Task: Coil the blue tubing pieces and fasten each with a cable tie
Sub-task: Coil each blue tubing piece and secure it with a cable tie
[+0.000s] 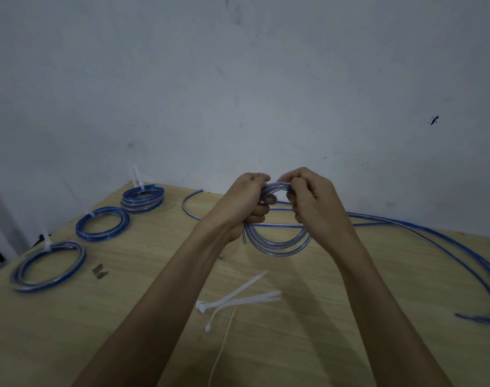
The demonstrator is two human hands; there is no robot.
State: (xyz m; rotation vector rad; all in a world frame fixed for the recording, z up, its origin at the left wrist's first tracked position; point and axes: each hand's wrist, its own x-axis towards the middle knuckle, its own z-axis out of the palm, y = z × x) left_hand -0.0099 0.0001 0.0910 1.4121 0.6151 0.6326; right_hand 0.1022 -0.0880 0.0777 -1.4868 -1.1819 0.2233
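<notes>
I hold a coil of blue tubing upright above the wooden table. My left hand grips the coil's left side and top. My right hand pinches the top of the coil close beside it. Both fists hide the upper part of the loop; its lower arc hangs free. Three tied coils lie at the left: a near one, a middle one and a far one, each with a white tie sticking up. Loose white cable ties lie in front of me.
Long uncoiled blue tubing pieces sweep across the right side of the table to its right edge. Another loose piece curves behind my hands. A small scrap lies near the closest tied coil. A bare wall stands behind the table.
</notes>
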